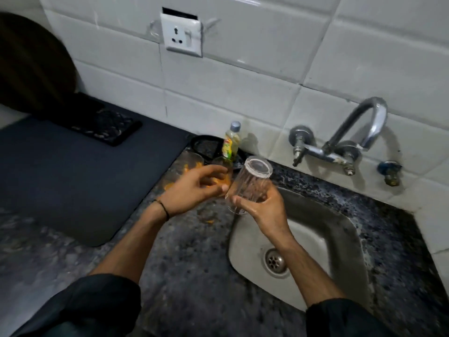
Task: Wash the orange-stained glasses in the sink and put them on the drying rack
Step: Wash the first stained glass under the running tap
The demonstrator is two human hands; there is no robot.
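Observation:
My right hand [266, 210] grips a clear ribbed glass [252, 181] by its lower part, tilted with the thick base up, above the left rim of the steel sink [340, 229]. My left hand [194, 190] hovers just left of it with relaxed, nearly straight fingers, its thumb tip close to the clear glass. Behind that hand two orange-stained glasses stand on the counter: one [192, 164] at the mat's edge and one [222, 164] partly hidden by my fingers.
A large dark mat [85, 178] covers the counter to the left, with a black rack [107, 125] at its far end. A small oil bottle [230, 142] and a black dish [204, 144] stand by the wall. The tap [369, 122] arches over the sink. Orange smears [209, 221] mark the counter.

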